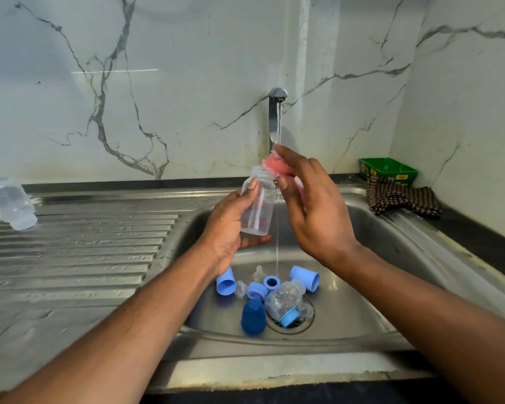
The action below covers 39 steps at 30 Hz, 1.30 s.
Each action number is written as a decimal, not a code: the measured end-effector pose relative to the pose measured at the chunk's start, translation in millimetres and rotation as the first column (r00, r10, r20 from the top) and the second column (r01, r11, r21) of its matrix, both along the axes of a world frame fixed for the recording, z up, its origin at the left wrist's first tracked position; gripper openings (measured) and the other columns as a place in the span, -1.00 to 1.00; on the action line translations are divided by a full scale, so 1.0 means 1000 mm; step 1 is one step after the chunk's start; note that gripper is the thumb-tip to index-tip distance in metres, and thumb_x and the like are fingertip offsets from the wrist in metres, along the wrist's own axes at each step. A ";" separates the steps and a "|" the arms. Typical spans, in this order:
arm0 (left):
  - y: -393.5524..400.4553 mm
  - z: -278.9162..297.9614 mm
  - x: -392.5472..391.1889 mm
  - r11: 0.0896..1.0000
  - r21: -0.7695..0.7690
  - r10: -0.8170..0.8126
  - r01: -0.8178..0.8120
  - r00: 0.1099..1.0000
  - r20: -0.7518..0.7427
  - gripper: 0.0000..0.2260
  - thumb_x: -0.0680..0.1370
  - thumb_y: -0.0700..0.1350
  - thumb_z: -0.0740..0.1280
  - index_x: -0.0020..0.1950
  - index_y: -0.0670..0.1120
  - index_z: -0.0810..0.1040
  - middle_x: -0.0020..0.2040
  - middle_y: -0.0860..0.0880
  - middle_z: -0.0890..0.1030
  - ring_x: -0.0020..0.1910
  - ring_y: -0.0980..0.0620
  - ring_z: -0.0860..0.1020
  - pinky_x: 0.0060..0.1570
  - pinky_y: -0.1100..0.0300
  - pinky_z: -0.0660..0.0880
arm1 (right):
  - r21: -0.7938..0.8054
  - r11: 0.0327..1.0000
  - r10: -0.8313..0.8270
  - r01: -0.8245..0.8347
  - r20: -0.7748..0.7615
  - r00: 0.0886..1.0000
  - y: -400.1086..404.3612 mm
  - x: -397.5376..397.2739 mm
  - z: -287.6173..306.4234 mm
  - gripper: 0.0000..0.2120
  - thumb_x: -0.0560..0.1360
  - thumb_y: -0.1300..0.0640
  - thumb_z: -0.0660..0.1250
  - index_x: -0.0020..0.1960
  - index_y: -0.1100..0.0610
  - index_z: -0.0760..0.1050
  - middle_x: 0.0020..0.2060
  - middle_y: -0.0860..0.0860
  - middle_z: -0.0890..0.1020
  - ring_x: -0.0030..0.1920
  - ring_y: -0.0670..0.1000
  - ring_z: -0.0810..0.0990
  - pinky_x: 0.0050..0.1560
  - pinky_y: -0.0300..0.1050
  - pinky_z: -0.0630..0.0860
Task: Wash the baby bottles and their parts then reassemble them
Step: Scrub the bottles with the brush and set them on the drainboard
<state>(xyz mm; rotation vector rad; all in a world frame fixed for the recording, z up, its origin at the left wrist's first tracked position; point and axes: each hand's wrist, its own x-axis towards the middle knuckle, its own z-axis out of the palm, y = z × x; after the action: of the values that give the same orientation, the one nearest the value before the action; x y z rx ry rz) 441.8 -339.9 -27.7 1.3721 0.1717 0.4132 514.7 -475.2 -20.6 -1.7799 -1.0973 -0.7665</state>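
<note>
Steel sink (391,234), blue caps (305,277) in basin, bottle (11,204) on drainboard

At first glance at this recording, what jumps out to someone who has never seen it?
Centre frame, the left hand holds a clear baby bottle upright over the sink, while the right hand holds a pink sponge at its mouth under water running from the tap. Below, blue caps, rings and another clear bottle lie clustered around the drain. Another clear bottle part sits far left on the drainboard.
</note>
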 end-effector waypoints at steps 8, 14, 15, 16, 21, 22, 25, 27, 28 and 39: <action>-0.003 -0.003 0.002 1.000 -0.021 0.001 0.000 1.000 0.023 -0.46 0.53 0.21 0.26 0.31 -0.17 0.54 0.13 -0.27 0.63 -0.06 -0.11 0.64 -0.08 -0.08 0.63 | -0.154 0.980 -0.125 0.130 0.044 0.991 0.006 -0.001 0.001 -0.61 0.65 0.03 0.11 0.47 -0.10 0.32 0.11 0.04 0.50 -0.06 0.13 0.58 -0.18 0.10 0.56; -0.002 -0.005 -0.001 0.999 -0.053 0.002 -0.001 1.000 0.020 -0.52 0.63 0.20 0.12 0.28 -0.15 0.53 0.08 -0.25 0.63 -0.13 -0.09 0.63 -0.34 0.11 0.59 | -0.203 0.969 -0.149 0.138 -0.042 0.988 0.004 0.009 -0.002 -0.60 0.65 0.07 0.12 0.48 -0.09 0.30 0.20 0.01 0.51 0.08 0.10 0.57 -0.04 0.06 0.54; 0.000 -0.005 -0.001 0.999 -0.049 0.003 -0.002 0.999 0.038 -0.52 0.64 0.20 0.10 0.27 -0.15 0.53 0.06 -0.23 0.62 -0.17 -0.07 0.64 -0.39 0.14 0.57 | -0.191 0.972 -0.152 0.136 -0.073 0.986 0.004 0.010 -0.003 -0.61 0.66 0.07 0.13 0.47 -0.10 0.31 0.22 -0.01 0.52 0.12 0.08 0.56 0.00 0.07 0.54; 0.001 -0.005 -0.001 0.999 -0.040 0.005 -0.003 0.998 0.056 -0.52 0.65 0.20 0.09 0.27 -0.14 0.53 0.03 -0.20 0.63 -0.22 -0.03 0.63 -0.43 0.16 0.55 | -0.180 0.976 -0.146 0.126 -0.107 0.983 0.005 0.011 -0.004 -0.62 0.66 0.07 0.13 0.46 -0.10 0.31 0.23 -0.03 0.52 0.16 0.06 0.55 0.04 0.07 0.54; 0.003 0.000 -0.008 0.996 0.084 -0.007 0.002 0.998 0.062 -0.42 0.50 0.32 0.31 0.26 -0.13 0.52 -0.16 -0.05 0.61 -0.33 0.02 0.58 -0.53 0.23 0.44 | -0.109 0.991 0.050 -0.075 -0.213 0.976 0.008 0.016 -0.008 -0.63 0.65 0.05 0.20 0.45 -0.03 0.36 0.27 -0.06 0.56 0.26 -0.04 0.53 0.21 0.08 0.53; 0.003 0.001 -0.009 0.995 0.100 0.021 -0.025 0.999 0.043 -0.34 0.41 0.30 0.42 0.29 -0.17 0.48 -0.17 -0.03 0.61 -0.34 0.03 0.59 -0.54 0.23 0.44 | -0.076 0.986 0.121 -0.146 -0.260 0.958 0.007 0.015 -0.008 -0.62 0.65 0.06 0.22 0.46 0.01 0.34 0.29 -0.05 0.56 0.26 -0.06 0.54 0.23 0.04 0.53; 0.004 0.004 -0.010 0.993 0.100 0.058 -0.059 0.998 0.018 -0.30 0.30 0.13 0.53 0.31 -0.20 0.46 -0.12 -0.03 0.65 -0.27 0.03 0.64 -0.39 0.11 0.57 | 0.073 0.952 0.298 -0.298 -0.453 0.841 0.004 0.013 -0.003 -0.58 0.64 0.07 0.26 0.44 0.06 0.22 0.23 0.03 0.56 -0.01 -0.13 0.59 -0.06 -0.24 0.56; 0.006 0.005 -0.012 0.992 0.118 0.045 -0.044 0.999 -0.003 -0.41 0.34 0.08 0.52 0.28 -0.14 0.51 -0.03 -0.07 0.68 -0.15 -0.01 0.66 -0.24 -0.01 0.62 | 0.150 0.931 0.359 -0.333 -0.551 0.753 0.000 0.013 0.002 -0.72 0.63 0.14 0.27 0.30 0.13 0.30 0.00 0.05 0.59 -0.30 -0.13 0.55 -0.36 -0.28 0.49; 0.009 0.005 -0.013 0.987 0.155 0.044 -0.041 0.999 -0.013 -0.45 0.34 0.06 0.53 0.25 -0.12 0.52 0.00 -0.08 0.68 -0.11 -0.02 0.66 -0.21 -0.04 0.63 | 0.173 0.919 0.385 -0.354 -0.585 0.714 -0.002 0.014 0.005 -0.82 0.63 0.19 0.26 0.22 0.15 0.37 -0.14 0.05 0.58 -0.38 -0.08 0.52 -0.45 -0.25 0.46; 0.028 0.005 -0.020 0.651 0.752 0.100 -0.104 0.994 0.051 -0.38 0.16 0.08 0.67 0.17 0.16 0.56 0.12 0.13 0.64 0.11 0.05 0.60 0.21 0.00 0.53 | 0.193 0.903 0.393 -0.384 -0.735 0.553 -0.026 0.022 0.015 -0.82 0.57 0.33 0.22 0.04 0.24 0.59 -0.41 0.15 0.51 -0.54 0.03 0.40 -0.58 -0.20 0.33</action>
<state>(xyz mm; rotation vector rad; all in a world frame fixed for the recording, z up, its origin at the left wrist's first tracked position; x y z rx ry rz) 422.2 -312.2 -22.8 2.2051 0.0665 0.6244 536.4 -500.7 -5.9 -1.5052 -0.8222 0.2790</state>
